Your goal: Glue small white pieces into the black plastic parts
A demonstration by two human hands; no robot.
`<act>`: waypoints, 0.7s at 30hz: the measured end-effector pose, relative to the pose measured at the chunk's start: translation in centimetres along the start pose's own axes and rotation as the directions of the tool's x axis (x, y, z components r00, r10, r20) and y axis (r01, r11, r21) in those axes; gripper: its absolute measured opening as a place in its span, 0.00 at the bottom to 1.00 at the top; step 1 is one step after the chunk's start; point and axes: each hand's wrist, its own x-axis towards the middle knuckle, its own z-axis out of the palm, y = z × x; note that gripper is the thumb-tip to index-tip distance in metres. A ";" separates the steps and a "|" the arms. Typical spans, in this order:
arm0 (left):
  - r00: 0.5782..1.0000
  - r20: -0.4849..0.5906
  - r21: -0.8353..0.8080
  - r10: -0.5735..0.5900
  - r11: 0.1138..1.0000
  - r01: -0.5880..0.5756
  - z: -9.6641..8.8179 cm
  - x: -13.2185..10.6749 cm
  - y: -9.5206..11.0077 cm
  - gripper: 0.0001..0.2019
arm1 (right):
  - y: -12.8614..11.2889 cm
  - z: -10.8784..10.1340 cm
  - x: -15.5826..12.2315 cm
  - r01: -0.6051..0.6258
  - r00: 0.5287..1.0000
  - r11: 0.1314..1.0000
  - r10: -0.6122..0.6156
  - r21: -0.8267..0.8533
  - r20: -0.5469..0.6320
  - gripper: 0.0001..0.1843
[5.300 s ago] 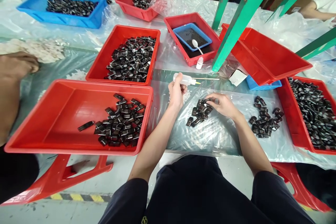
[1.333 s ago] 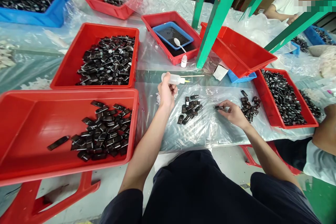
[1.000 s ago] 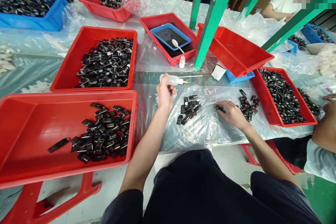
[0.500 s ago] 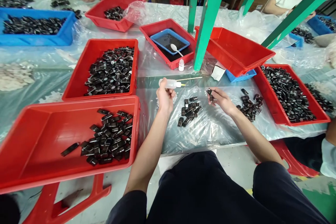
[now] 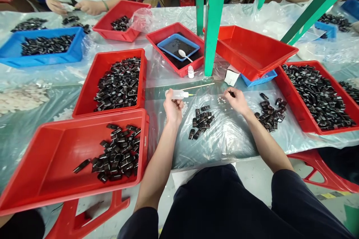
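My left hand (image 5: 173, 106) is closed round a small clear squeeze bottle (image 5: 177, 94) whose thin yellow nozzle points right. My right hand (image 5: 237, 99) is closed, pinching a small black part (image 5: 231, 93) just above the plastic-covered table. Between my hands lies a small cluster of black parts (image 5: 201, 121). A second loose pile of black parts (image 5: 270, 112) sits to the right of my right hand.
Red trays of black parts stand at near left (image 5: 70, 164), mid left (image 5: 112, 82) and right (image 5: 316, 97). An empty tilted red tray (image 5: 252, 50), a red tray holding a blue dish (image 5: 177, 46) with a spoon, green frame posts (image 5: 211, 22), other people's hands far left.
My right hand went to the right pile, picked up a black part and lifted it toward the bottle's nozzle. My left hand stayed put with the bottle. The view tilted up.
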 end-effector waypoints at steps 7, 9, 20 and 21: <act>0.999 -0.011 -0.005 0.031 1.000 -0.031 -0.1 0.0 -0.2 0.23 | 1.2 -0.5 0.1 0.041 0.999 0.884 -0.042 -0.466 0.009 0.22; 0.999 -0.009 -0.013 0.040 0.999 -0.040 -0.2 0.1 -0.3 0.22 | 1.4 -0.4 0.0 0.026 1.000 0.863 -0.015 -0.505 0.026 0.22; 0.998 -0.029 0.001 0.048 0.999 -0.048 -0.3 0.4 -0.5 0.21 | 3.4 -1.3 1.2 -0.032 0.999 0.973 0.026 -0.227 -0.027 0.18; 0.998 -0.031 0.001 0.047 0.999 -0.047 -0.3 0.3 -0.5 0.21 | 3.4 -1.3 1.2 -0.035 0.999 0.985 0.031 -0.167 -0.032 0.17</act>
